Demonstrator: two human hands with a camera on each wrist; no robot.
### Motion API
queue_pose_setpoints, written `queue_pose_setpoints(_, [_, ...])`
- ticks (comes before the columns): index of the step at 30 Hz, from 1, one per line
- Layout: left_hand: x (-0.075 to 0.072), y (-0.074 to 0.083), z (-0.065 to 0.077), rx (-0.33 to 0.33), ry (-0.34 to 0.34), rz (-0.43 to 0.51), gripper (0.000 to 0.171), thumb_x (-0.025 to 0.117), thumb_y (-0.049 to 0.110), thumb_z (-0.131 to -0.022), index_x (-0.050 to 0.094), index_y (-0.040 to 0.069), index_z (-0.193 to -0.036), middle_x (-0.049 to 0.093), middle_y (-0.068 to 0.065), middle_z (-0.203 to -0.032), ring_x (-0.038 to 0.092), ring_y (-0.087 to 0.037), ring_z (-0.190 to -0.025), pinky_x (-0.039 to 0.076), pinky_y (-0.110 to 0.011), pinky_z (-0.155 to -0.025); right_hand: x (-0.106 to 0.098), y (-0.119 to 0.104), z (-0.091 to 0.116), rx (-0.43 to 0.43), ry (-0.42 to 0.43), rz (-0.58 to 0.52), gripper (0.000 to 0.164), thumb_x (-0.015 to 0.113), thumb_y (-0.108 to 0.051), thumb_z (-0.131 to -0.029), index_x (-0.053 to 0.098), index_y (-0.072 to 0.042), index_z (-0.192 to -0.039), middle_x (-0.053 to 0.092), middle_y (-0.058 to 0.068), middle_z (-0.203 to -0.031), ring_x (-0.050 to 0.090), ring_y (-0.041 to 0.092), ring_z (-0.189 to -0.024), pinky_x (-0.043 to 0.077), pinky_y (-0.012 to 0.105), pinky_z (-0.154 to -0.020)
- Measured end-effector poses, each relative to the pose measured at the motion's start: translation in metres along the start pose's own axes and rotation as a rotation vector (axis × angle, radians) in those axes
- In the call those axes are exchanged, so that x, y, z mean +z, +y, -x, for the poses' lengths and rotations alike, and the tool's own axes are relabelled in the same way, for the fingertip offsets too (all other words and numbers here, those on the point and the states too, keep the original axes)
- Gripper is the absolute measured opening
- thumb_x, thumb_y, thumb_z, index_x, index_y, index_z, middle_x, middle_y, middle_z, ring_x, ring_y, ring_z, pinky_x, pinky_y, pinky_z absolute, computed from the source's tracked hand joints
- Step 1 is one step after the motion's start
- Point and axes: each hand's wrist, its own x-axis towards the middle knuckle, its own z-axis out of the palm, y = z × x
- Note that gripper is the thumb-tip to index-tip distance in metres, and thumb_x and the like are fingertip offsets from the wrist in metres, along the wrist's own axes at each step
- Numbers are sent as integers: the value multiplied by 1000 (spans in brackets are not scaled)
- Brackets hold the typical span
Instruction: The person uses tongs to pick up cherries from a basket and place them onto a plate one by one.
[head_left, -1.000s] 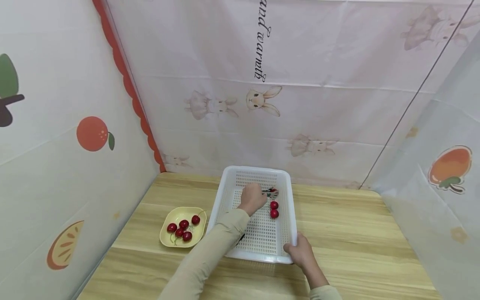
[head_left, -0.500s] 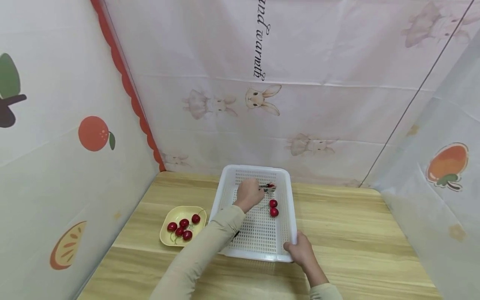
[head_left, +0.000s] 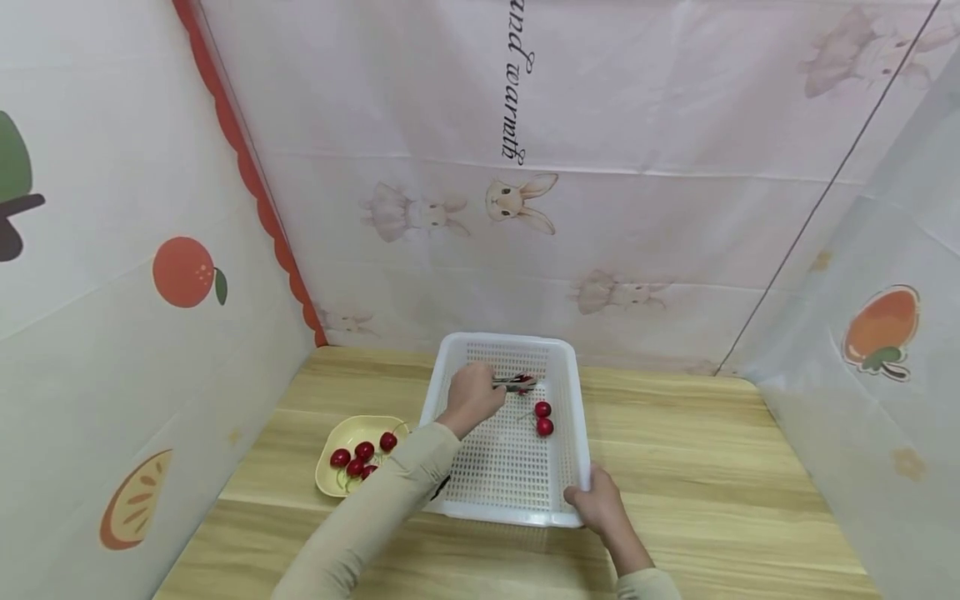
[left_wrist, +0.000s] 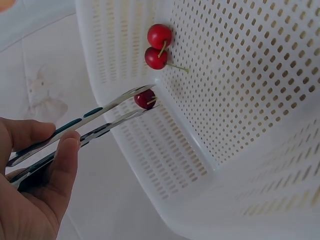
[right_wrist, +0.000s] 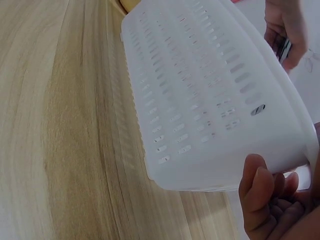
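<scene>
My left hand [head_left: 474, 398] pinches a pair of metal tongs with dark green marks [left_wrist: 92, 117] between thumb and fingers, above the white perforated basket [head_left: 577, 433]. A dark red cherry [left_wrist: 145, 99] with a short stem sits between the tong tips. Two more cherries, one [left_wrist: 159, 36] touching the other [left_wrist: 156, 58], lie on the basket floor near its right side. My right hand [head_left: 600, 504] grips the basket's near right corner, thumb over the rim. In the right wrist view, that hand's curled fingers [right_wrist: 257, 187] lie against the outer basket wall [right_wrist: 215, 150].
Left of the basket stands a small yellow dish [head_left: 324, 475] with several stemmed cherries [head_left: 364, 451], partly covered by my left sleeve [head_left: 375, 508]. The wooden table [head_left: 697, 483] extends to the right. Printed cloth walls [head_left: 637, 217] enclose the back and both sides.
My left hand has moved left over the basket, carrying the tongs and the cherry in their tips. My right hand keeps its hold on the corner.
</scene>
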Motion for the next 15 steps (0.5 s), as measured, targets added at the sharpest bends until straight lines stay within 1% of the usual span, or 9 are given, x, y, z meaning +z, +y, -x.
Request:
queue_pose_setpoints(2, [-4, -2, 4, 1, 0, 0, 47, 60, 4, -77, 23, 17, -51, 14, 8, -48, 12, -7, -44, 15, -22, -38, 0, -1, 0, 12, -3, 2, 53, 55, 5, -73, 41, 19, -123, 56, 33, -102, 61, 35, -79, 52, 38, -51])
queue_pose_setpoints(8, [-14, -3, 17, 47, 14, -26, 47, 62, 5, -74, 24, 17, -50, 15, 10, -46, 12, -6, -43, 15, -22, -38, 0, -2, 1, 19, -6, 4, 55, 55, 4, -73, 40, 18, -124, 56, 33, -101, 61, 33, -76, 51, 37, -50])
queue_pose_setpoints(12, [-21, -4, 26, 43, 7, -23, 45, 61, 7, -73, 24, 17, -51, 16, 10, -47, 13, -6, -43, 15, -21, -38, 0, -3, 3, 3, -3, -4, 54, 55, 4, -73, 41, 19, -123, 56, 33, -100, 61, 33, -76, 51, 38, -50])
queue_pose_setpoints(15, [-25, -7, 33, 36, 3, -18, 43, 61, 9, -74, 26, 18, -50, 18, 11, -46, 15, -5, -42, 16, -21, -38, 1, -3, 4, 11, -5, -2, 54, 55, 4, -73, 41, 19, -123, 56, 33, -102, 61, 35, -78, 52, 39, -52])
